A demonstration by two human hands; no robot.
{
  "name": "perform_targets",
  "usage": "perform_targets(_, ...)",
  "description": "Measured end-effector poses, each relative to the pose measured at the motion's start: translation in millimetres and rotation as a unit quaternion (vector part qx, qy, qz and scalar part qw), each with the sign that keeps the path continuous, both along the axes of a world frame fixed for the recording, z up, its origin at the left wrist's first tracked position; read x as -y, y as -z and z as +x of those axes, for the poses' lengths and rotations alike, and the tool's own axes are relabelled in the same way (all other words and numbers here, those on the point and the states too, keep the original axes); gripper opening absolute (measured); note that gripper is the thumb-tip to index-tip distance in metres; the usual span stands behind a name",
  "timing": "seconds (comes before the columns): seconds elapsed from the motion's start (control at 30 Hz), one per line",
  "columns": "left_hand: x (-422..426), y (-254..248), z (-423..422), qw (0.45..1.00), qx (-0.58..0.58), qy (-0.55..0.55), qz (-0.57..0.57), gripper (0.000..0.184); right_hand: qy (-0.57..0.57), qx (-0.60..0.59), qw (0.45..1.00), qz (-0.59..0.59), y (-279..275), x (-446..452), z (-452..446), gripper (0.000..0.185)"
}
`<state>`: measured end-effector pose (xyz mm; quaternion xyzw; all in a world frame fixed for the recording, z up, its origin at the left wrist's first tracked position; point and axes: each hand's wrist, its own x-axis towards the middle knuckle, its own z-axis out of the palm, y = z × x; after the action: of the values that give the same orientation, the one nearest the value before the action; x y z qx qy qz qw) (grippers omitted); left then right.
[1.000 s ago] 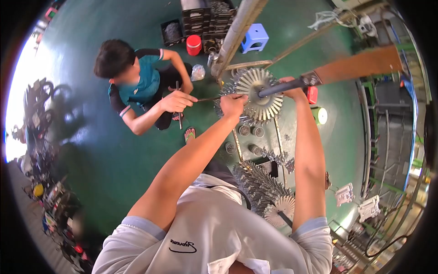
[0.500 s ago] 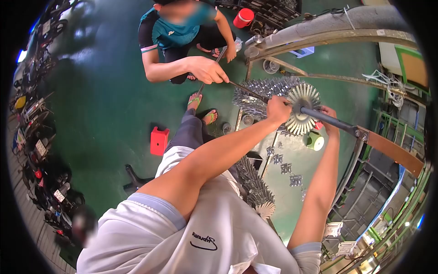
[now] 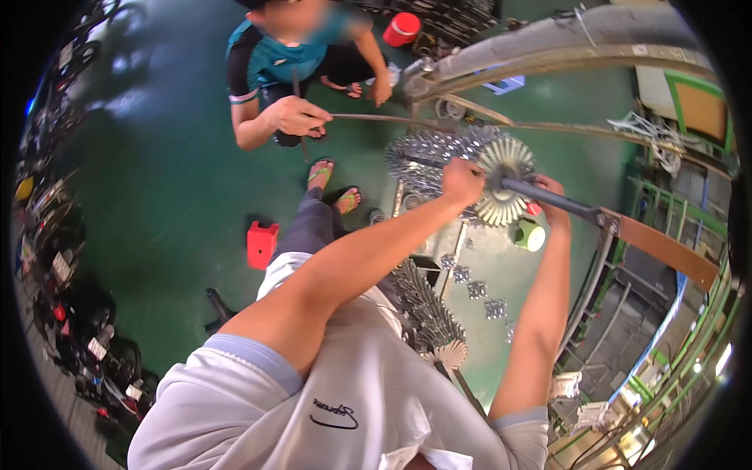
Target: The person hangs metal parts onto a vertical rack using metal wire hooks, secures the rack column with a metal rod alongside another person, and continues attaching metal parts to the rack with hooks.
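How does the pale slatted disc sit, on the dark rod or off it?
On it: the dark rod meets the pale slatted disc at its centre. Whether it's fixed or loose there, cannot tell.

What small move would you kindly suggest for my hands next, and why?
Perhaps steady the slatted disc: your left hand is at one side of it, your right hand is by the dark rod, and the co-worker's hand holds a thin rod extending toward the metal parts.
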<state>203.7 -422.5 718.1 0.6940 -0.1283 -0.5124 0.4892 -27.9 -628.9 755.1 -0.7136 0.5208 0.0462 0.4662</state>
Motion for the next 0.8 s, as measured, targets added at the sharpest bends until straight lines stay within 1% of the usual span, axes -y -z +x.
perform_targets(0.07,-4,-8,5,1.0,-0.009,0.002,-0.008,0.016,0.05,0.044,0.998,0.009,7,-6,1,0.022)
perform_targets(0.1,-5,-11,7,1.0,-0.011,0.001,-0.01,0.016,0.041,0.039,0.998,-0.004,8,-5,-1,0.021)
perform_targets(0.17,-1,5,-1,0.999,-0.026,-0.014,-0.022,0.017,0.019,0.034,0.999,-0.023,13,-5,-1,0.019)
perform_targets(0.2,-1,13,-4,0.999,-0.031,-0.022,-0.026,0.017,0.032,0.036,0.999,-0.019,10,-10,3,0.019)
perform_targets(0.27,-4,7,-1,0.999,-0.035,-0.019,-0.023,0.016,0.057,0.042,0.997,-0.009,2,-18,11,0.02)
perform_targets(0.3,-4,6,0,0.999,-0.035,-0.019,-0.021,0.015,0.062,0.061,0.996,0.02,2,-16,10,0.026)
perform_targets(0.43,-6,0,4,0.998,-0.053,-0.014,-0.012,0.016,0.081,0.084,0.992,0.049,4,-17,8,0.033)
perform_targets(0.53,-9,-7,7,0.999,-0.025,-0.015,-0.023,0.016,0.097,0.071,0.991,0.052,-4,-22,13,0.036)
perform_targets(0.63,-10,-16,14,0.999,-0.027,0.024,-0.01,0.016,0.114,0.066,0.99,0.052,-12,-28,18,0.037)
perform_targets(0.7,-11,-14,14,0.999,-0.022,0.019,-0.023,0.015,0.123,0.073,0.988,0.058,-11,-28,19,0.037)
perform_targets(0.8,-13,-13,12,0.999,-0.011,0.024,-0.019,0.015,0.104,0.086,0.988,0.071,-18,-28,26,0.037)
